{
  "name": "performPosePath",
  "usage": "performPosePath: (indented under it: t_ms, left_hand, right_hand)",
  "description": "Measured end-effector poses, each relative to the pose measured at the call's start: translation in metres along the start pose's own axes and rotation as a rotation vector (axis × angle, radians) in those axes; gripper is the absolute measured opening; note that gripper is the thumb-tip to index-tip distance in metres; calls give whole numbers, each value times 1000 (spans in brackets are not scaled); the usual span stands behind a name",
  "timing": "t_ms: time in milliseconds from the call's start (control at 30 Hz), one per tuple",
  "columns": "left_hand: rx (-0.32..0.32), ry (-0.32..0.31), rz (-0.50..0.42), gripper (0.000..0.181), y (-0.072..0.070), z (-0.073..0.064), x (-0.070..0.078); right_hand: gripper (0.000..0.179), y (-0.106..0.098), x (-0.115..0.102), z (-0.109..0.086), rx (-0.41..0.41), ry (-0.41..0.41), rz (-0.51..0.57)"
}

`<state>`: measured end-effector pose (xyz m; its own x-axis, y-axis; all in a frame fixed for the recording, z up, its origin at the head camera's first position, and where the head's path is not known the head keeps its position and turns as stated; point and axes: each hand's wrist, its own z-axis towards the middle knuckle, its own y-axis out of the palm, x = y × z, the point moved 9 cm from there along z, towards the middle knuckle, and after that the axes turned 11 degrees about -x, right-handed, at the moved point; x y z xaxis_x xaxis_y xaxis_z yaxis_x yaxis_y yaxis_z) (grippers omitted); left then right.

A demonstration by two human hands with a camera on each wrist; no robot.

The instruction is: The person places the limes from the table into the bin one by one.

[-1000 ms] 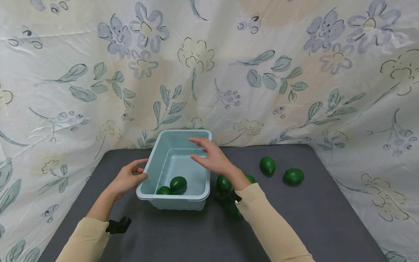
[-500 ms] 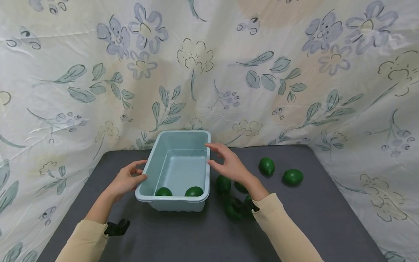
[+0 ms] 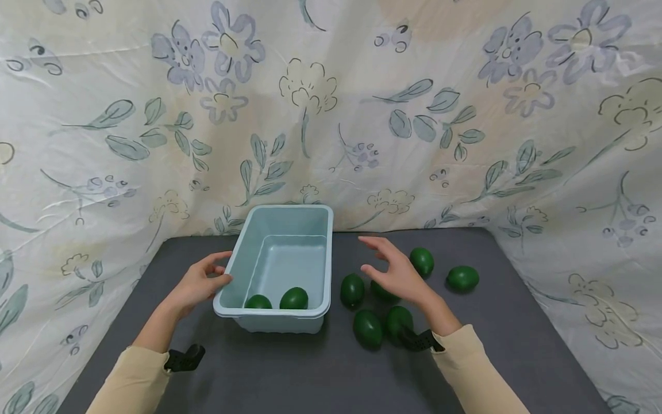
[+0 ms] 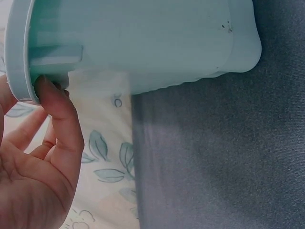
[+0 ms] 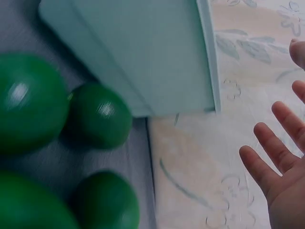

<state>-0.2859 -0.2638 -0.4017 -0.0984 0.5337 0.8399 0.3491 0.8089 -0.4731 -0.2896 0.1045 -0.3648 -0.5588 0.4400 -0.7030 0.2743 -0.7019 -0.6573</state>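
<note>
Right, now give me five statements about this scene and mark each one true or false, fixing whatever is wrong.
1. Two green fruits show inside the blue bin. True.
2. The right hand is holding a green fruit. False: the right hand is empty.
3. The left hand holds the blue bin at its rim. True.
4. The loose fruits all lie to the left of the bin. False: the six loose fruits in view lie to its right, on the dark table.
5. The cloth behind the table has flowers and leaves on it. True.
</note>
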Motion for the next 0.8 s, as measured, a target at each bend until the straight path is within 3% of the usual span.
performPosePath:
  t_ms: [267,400,800]
  left_hand:
    - [5,-9,10,61,-1,2,-2]
    - [2,-10,9,61,-1,2,-1]
    - [-2,-9,9,61,-1,3,-3]
  right_hand:
    - [56,-8,-15,-30,-52,38,34]
    - [56,-8,-9,-42,-49,46,17]
    - [61,13,55,-84,-21,81,-81]
